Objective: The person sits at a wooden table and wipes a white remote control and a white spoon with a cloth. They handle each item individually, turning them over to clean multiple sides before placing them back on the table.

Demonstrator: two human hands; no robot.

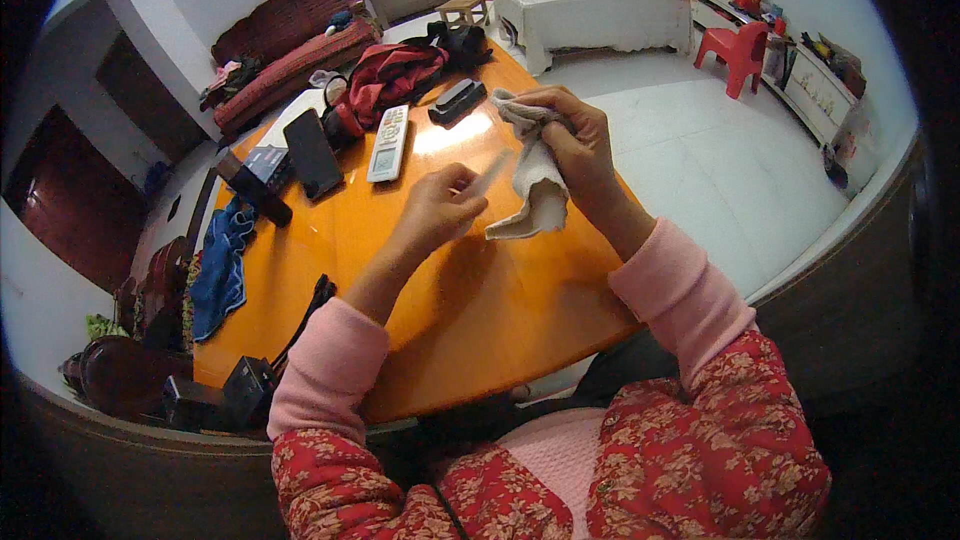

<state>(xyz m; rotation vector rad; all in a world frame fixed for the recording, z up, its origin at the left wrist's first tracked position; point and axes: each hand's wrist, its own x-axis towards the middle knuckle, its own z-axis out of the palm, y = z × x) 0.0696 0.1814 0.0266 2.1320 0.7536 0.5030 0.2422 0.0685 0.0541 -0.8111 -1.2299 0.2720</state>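
Over the middle of the orange wooden table [360,255], my left hand [442,206] pinches a thin, pale, translucent strip [491,171], whose kind I cannot tell. To its right, my right hand [574,139] grips a whitish cloth [540,172], bunched at the top and hanging loose below. The strip's upper end points toward the cloth, with a small gap between them. Beyond my hands lie a white remote control [388,144] and a black case-like object [457,101].
A dark smartphone [313,154], a dark upright box [253,187] and a blue cloth [221,270] are on the left side. Red fabric [390,79] lies at the far end. Black boxes [247,386] stand at the near left corner. A red plastic chair [735,52] is across the floor.
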